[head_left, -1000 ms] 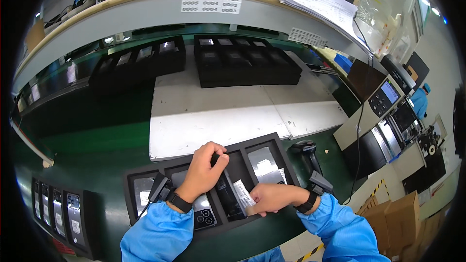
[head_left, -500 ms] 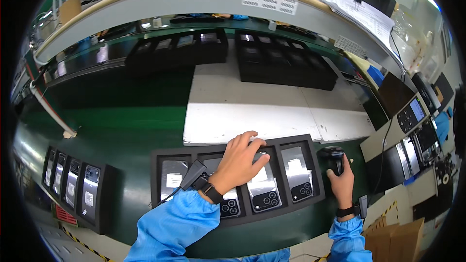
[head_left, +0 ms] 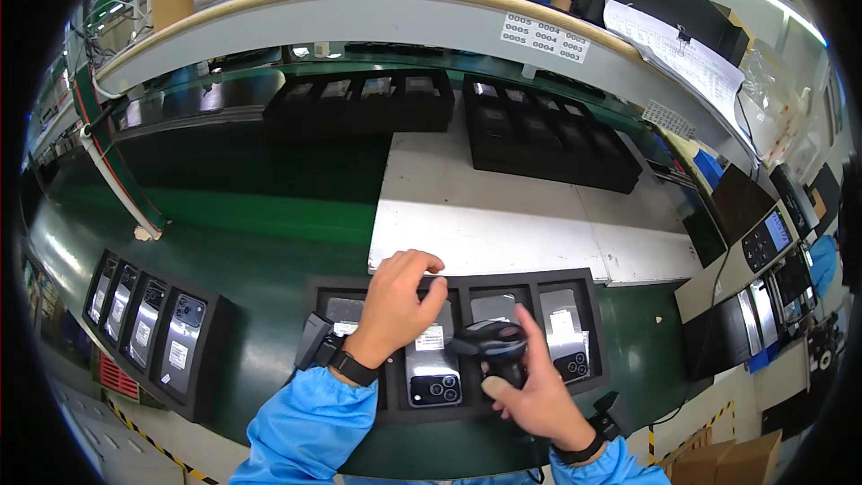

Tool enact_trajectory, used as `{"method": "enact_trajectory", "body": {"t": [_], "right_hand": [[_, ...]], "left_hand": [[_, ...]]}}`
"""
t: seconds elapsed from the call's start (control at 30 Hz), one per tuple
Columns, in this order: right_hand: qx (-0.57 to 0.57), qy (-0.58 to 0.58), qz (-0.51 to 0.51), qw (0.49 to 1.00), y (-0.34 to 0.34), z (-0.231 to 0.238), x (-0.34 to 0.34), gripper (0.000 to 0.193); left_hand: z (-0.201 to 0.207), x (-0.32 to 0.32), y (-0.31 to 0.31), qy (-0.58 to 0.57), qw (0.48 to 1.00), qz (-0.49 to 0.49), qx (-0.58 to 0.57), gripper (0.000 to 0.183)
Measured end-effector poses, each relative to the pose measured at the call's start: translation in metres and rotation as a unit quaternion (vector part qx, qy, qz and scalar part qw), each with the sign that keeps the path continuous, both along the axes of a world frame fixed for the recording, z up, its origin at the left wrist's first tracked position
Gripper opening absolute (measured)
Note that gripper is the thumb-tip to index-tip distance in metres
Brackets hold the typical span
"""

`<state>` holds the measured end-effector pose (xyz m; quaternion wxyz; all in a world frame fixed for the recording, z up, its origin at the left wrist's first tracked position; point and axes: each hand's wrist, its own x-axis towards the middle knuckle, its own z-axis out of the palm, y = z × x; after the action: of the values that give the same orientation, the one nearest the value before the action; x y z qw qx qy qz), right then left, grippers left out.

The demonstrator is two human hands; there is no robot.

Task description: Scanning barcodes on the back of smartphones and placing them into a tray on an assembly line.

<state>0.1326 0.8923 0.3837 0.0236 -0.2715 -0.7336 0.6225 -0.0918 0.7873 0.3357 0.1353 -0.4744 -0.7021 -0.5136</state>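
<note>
A black foam tray [head_left: 596,323] lies in front of me, holding film-wrapped smartphones in its slots. In my right hand [head_left: 543,400] is a black handheld barcode scanner [head_left: 489,339], its head above the middle of the tray. It partly hides the phone [head_left: 494,305] under it. My left hand [head_left: 391,301] hovers over the left half of the tray, thumb and fingers apart, nothing visible in them. Beside its thumb, a smartphone [head_left: 434,359] with a white label and a lens cluster shows. The rightmost slot holds another labelled smartphone [head_left: 564,332]. My left hand covers part of the left slots.
Another foam tray of phones [head_left: 193,400] stands at the left bench edge. Two dark trays [head_left: 386,117] [head_left: 557,166] sit farther back, one on a white board [head_left: 476,224]. A machine with a small screen [head_left: 763,238] is at right; a shelf [head_left: 359,13] spans the back.
My right hand has brought the scanner from beside the tray leftward over it. My left hand has shifted left, off the slot it was over. The whole view has also shifted slightly.
</note>
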Motion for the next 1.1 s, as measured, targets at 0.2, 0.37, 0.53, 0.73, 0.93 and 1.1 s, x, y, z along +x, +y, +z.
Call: {"method": "enact_trajectory", "body": {"t": [0.2,0.37,0.53,0.73,0.93,1.1], "right_hand": [[0.015,0.038,0.048,0.998,-0.028,0.007,-0.020,0.085],[-0.036,0.007,-0.004,0.999,-0.015,0.001,-0.002,0.085],[0.114,0.130,-0.107,0.979,0.051,-0.024,0.034,0.080],[0.336,0.066,-0.337,0.877,0.148,-0.059,0.093,0.083],[0.325,0.013,-0.376,0.868,0.185,-0.089,0.100,0.077],[0.384,0.032,-0.346,0.856,0.188,-0.088,0.084,0.077]], "left_hand": [[0.000,0.003,0.000,-0.011,1.000,-0.012,-0.026,0.016],[0.001,0.009,0.001,-0.003,0.998,-0.029,-0.055,0.018],[-0.004,0.016,0.001,0.074,0.989,0.019,-0.128,0.035],[-0.021,0.033,0.005,0.099,0.954,0.116,-0.257,0.060],[-0.025,0.036,0.005,0.085,0.939,0.107,-0.315,0.066],[-0.022,0.035,0.005,0.072,0.945,0.103,-0.303,0.068]]}}
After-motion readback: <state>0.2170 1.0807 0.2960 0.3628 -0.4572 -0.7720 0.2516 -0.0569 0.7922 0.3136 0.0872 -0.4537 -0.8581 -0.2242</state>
